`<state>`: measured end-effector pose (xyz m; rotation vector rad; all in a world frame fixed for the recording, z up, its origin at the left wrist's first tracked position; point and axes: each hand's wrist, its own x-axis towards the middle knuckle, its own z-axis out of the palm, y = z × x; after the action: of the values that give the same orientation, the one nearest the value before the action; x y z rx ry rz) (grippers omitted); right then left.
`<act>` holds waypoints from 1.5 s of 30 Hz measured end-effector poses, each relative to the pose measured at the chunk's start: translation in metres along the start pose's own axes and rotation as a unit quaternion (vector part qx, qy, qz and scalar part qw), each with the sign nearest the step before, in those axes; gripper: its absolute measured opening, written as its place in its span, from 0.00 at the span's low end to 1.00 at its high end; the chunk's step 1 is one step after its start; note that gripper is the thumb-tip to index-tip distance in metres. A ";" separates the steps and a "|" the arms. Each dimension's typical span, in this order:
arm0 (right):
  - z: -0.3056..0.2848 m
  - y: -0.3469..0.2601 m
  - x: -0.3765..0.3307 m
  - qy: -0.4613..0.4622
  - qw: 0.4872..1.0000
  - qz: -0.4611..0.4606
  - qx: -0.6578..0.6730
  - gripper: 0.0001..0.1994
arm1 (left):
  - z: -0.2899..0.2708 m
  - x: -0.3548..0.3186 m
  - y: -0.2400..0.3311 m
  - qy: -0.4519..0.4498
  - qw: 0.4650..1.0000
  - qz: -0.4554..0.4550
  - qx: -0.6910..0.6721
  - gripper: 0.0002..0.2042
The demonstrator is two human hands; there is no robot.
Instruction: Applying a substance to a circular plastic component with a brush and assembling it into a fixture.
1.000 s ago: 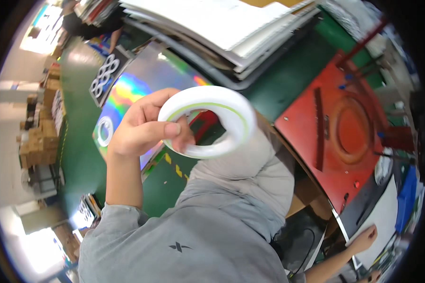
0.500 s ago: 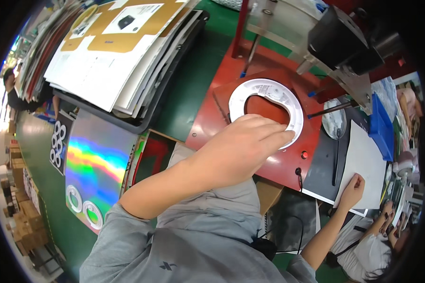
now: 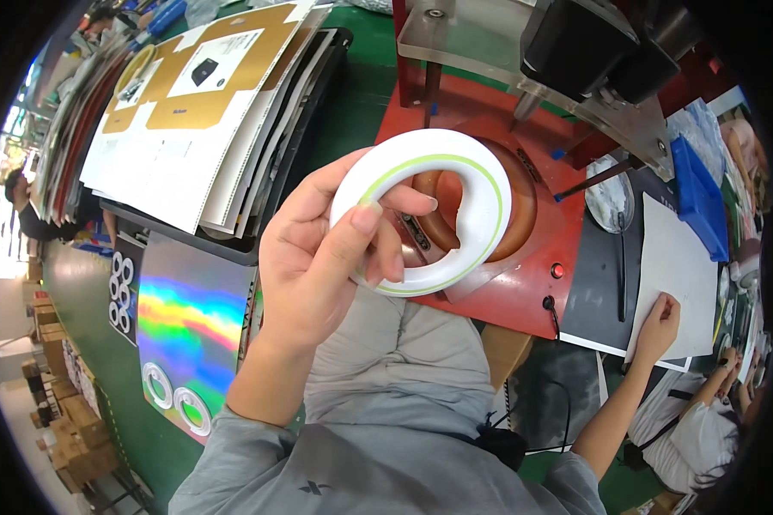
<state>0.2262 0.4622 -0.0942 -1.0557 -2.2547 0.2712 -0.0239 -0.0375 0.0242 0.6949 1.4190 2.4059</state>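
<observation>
A white plastic ring [image 3: 491, 193] with a green line around its face hangs tilted above the red press base [image 3: 524, 302]. My left hand [image 3: 313, 245] holds it by its left side, with the thumb on the face and fingers passing through the hole. Behind the ring, a round brown fixture [image 3: 522, 210] shows partly on the base. On the right, my right hand [image 3: 659, 324] rests at the near edge of a pale sheet [image 3: 672, 275], its fingers curled closed. Whatever they may hold is hidden.
Above the base stands a press head [image 3: 580, 47] with posts. Stacked printed card sheets [image 3: 176, 159] fill a black tray at left. Two white rings [image 3: 193, 410] lie on a shiny rainbow sheet [image 3: 189, 309]. A blue bin [image 3: 700, 197] and other people are at right.
My left hand has lifted the ring off the red base toward me and turned it, so the green-lined face shows. My right hand stays by the pale sheet.
</observation>
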 end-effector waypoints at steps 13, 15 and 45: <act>0.001 0.000 0.003 -0.004 1.000 0.000 0.011 0.13 | 0.044 0.017 -0.055 -0.217 0.786 0.170 0.553 0.18; 0.001 -0.004 0.002 -0.003 1.000 0.001 0.012 0.13 | 0.042 0.018 -0.056 -0.203 0.782 0.184 0.560 0.18; -0.008 0.006 -0.001 0.049 0.986 0.060 0.147 0.14 | -0.336 0.160 0.149 0.348 0.525 -0.039 0.776 0.26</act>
<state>0.2358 0.4649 -0.0911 -1.0222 -1.9915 0.5705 -0.3340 -0.2892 0.0605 -0.3007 3.6090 0.5051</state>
